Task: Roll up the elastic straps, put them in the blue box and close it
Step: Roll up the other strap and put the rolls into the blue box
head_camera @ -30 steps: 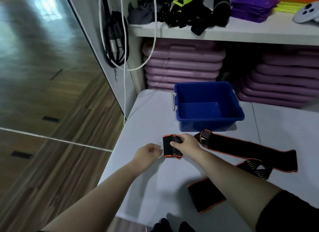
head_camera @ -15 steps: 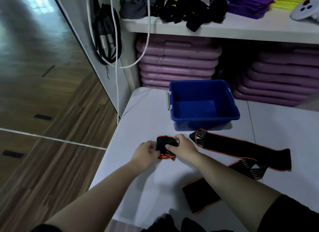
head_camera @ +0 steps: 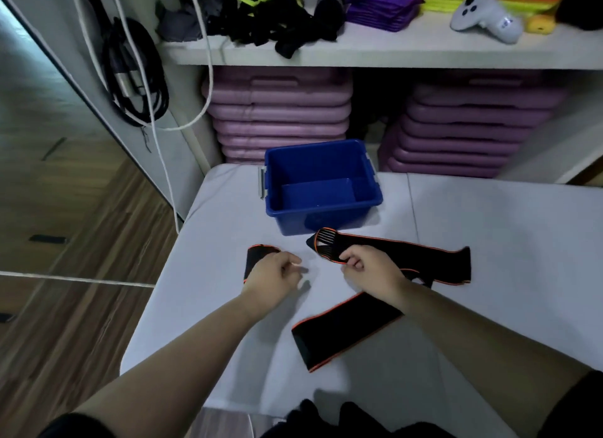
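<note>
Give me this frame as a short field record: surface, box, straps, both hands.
surface: white table
box: blue box open, nothing seen inside, no lid in view
rolled strap: on the table, partly under the left hand, not in the box
unrolled strap: black with orange edging, lying flat in front of the box
left hand: above the rolled strap, fingers loosely curled, grip unclear
right hand: pinching the striped end of the unrolled strap
</note>
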